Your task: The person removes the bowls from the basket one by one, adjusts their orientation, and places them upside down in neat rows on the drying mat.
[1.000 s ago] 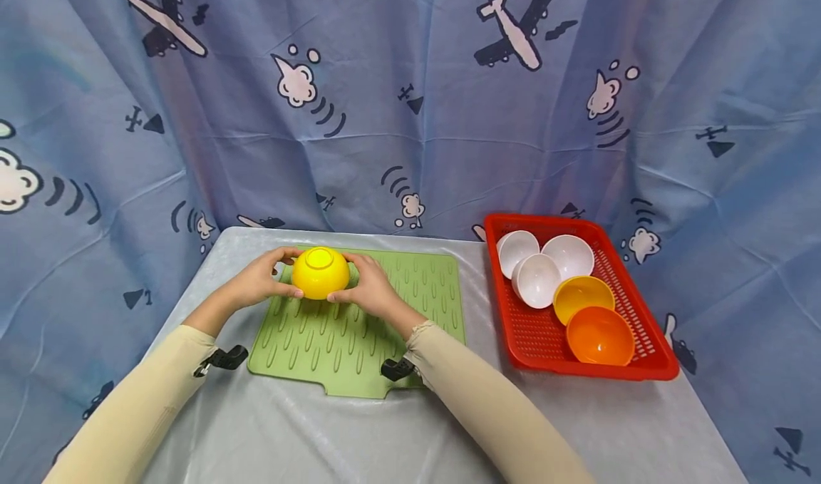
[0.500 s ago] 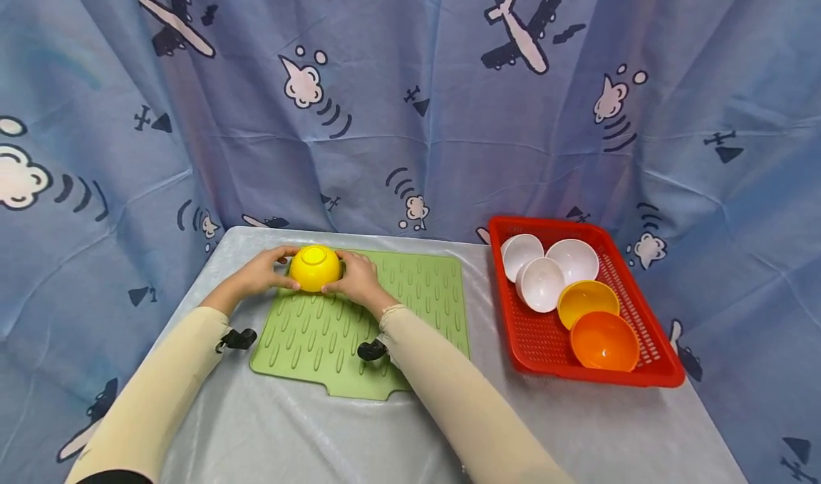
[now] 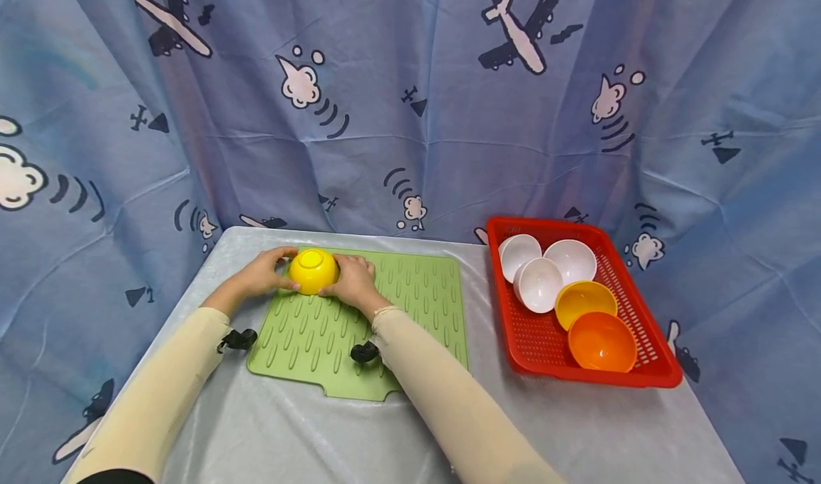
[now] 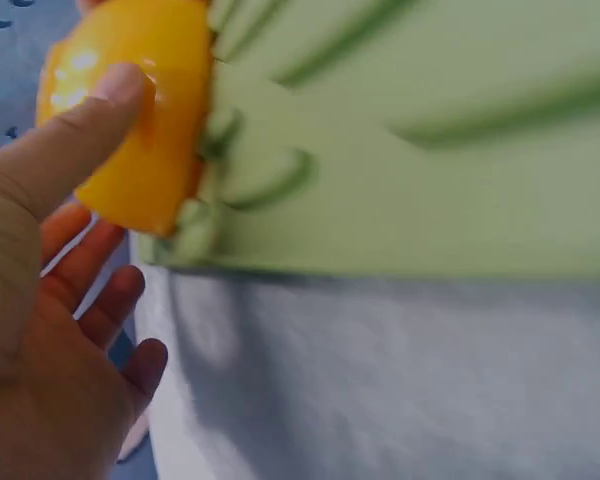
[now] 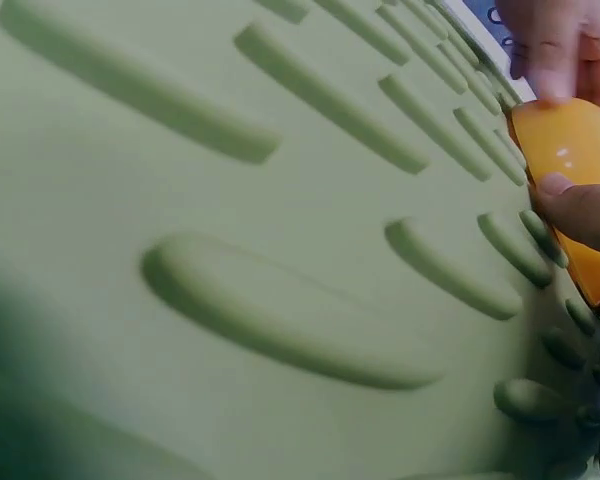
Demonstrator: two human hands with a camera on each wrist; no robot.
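Note:
A yellow bowl point(image 3: 313, 271) sits upside down, base ring up, at the far left corner of a green ridged drying mat point(image 3: 410, 313). My left hand point(image 3: 259, 274) holds its left side, thumb on the near wall and fingers reaching behind. On the opposite side my right hand point(image 3: 355, 283) grips it, its thumb low on the near wall. In the left wrist view the thumb touches the bowl point(image 4: 165, 170) while the lower fingers spread apart from it. The right wrist view has the bowl point(image 5: 565, 145) at its right edge, with the right thumb pressing its rim.
To the right stands a red plastic basket point(image 3: 532, 348) with three white bowls point(image 3: 539, 284), a yellow bowl point(image 3: 577, 299) and an orange bowl point(image 3: 603, 341). A grey-white cloth point(image 3: 308, 434) covers the table. Behind hangs a blue patterned curtain point(image 3: 359, 163).
Both hands have moved the yellow bowl slightly left and down onto the mat's far left corner. Over the last half second it has barely moved; the right-hand fingers have shifted slightly. The basket stays put.

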